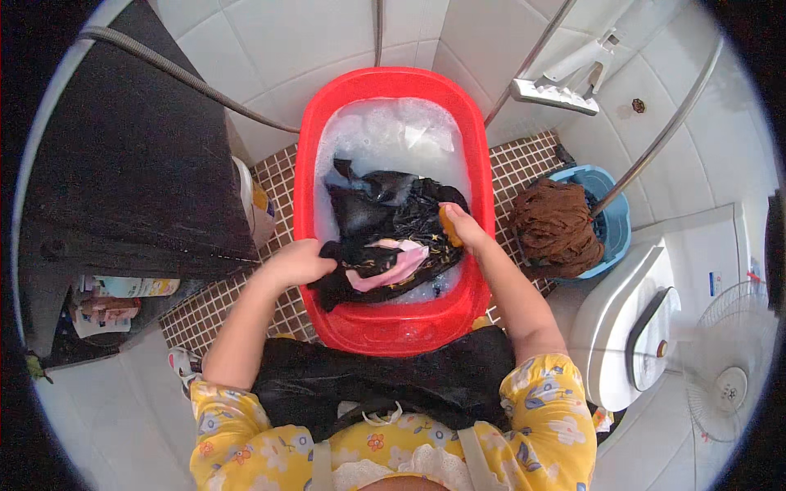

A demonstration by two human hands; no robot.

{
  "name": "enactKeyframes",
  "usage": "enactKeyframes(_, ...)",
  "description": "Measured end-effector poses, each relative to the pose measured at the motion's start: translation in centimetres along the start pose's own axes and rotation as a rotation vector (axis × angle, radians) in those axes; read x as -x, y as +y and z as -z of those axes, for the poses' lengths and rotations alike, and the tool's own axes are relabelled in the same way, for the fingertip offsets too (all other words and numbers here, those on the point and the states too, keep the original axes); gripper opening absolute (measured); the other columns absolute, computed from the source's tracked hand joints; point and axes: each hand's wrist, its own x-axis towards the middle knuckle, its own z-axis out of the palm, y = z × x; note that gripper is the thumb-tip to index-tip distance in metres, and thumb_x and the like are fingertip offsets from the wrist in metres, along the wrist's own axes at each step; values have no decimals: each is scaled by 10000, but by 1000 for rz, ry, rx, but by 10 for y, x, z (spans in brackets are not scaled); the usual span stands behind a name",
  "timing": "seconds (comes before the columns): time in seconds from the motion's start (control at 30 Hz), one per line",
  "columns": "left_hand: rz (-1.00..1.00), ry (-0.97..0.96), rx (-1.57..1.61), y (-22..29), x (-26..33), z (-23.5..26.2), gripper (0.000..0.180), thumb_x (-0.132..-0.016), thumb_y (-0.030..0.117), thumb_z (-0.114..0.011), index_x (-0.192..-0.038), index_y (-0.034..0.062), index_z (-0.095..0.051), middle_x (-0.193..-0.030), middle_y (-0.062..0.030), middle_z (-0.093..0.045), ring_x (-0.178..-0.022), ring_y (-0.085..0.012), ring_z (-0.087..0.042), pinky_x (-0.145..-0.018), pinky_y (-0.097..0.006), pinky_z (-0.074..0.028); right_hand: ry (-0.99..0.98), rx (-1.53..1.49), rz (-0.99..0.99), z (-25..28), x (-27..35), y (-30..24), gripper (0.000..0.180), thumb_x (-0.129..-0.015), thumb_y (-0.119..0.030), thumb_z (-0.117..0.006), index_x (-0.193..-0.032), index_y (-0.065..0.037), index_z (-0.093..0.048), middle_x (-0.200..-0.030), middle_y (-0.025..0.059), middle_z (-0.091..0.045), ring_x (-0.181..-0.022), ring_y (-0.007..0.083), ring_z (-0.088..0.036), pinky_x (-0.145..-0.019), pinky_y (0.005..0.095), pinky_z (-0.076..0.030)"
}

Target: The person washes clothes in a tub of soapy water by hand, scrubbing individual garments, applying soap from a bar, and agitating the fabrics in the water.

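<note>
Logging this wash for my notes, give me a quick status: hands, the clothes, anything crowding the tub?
Left hand gripping dark garment at red tub rim. Right hand pressing orange soap bar onto it. Brown mop in blue bucket beside tub, apart.

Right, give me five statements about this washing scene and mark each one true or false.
1. The red basin holds foamy water. True.
2. The left hand grips the dark wet garment at the basin's near left side. True.
3. The right hand is empty. False: it holds a small orange piece, which may be soap, against the garment.
4. The brown mop head lies inside the red basin. False: it sits in a blue bucket to the basin's right.
5. The person wears plain white sleeves. False: the sleeves are yellow with a flower print.
</note>
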Motion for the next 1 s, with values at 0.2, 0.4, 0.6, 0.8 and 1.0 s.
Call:
enactKeyframes(0.2, -357, 408, -762, 1, -66, -106, 953, -585, 579, -706, -1298, 44, -369, -1384, -199, -296, -1286, -351, -275, -1005, -508, -249, 80, -53, 107, -4, 19, -28, 393, -958, -395, -358, -1237, -132, -446, -1013, 11, -509, -835, 134, -466, -713, 295, -423)
enactKeyframes(0.4, -134, 153, -530, -35, -94, -139, 1000, -577, 443, -757, -1364, 55, -275, -1052, -167, -608, -938, -267, -608, -808, -396, -434, 158, -18, 105, -26, 20, -34, 394, -949, -405, -383, -1188, -111, -490, -978, 22, -523, -799, 132, -459, -694, 292, -414)
enactKeyframes(0.6, -116, 9, -627, -12, -101, -134, 952, -562, 550, -723, -1310, 66, -387, -1143, -191, -541, -1031, -305, -537, -809, -431, -416, 185, -88, 75, -18, 22, -29, 394, -938, -416, -408, -1163, -108, -507, -895, 16, -530, -712, 135, -452, -640, 282, -402)
enactKeyframes(0.8, -263, 320, -481, 26, -113, -159, 1009, -501, 453, -813, -1311, 73, -345, -1176, -173, -462, -1135, -353, -434, -896, -471, -408, 216, -105, 94, -39, 23, -52, 397, -925, -430, -430, -1154, -118, -517, -857, 14, -526, -699, 130, -449, -609, 274, -390)
enactKeyframes(1.0, -158, 136, -145, 9, -131, -155, 471, -647, 171, -687, -1046, 50, -467, -995, -213, -554, -971, -380, -553, -791, -459, -459, 242, -83, 94, -25, 29, -52, 418, -936, -407, -427, -1205, -97, -505, -1040, 36, -560, -903, 158, -512, -733, 300, -430)
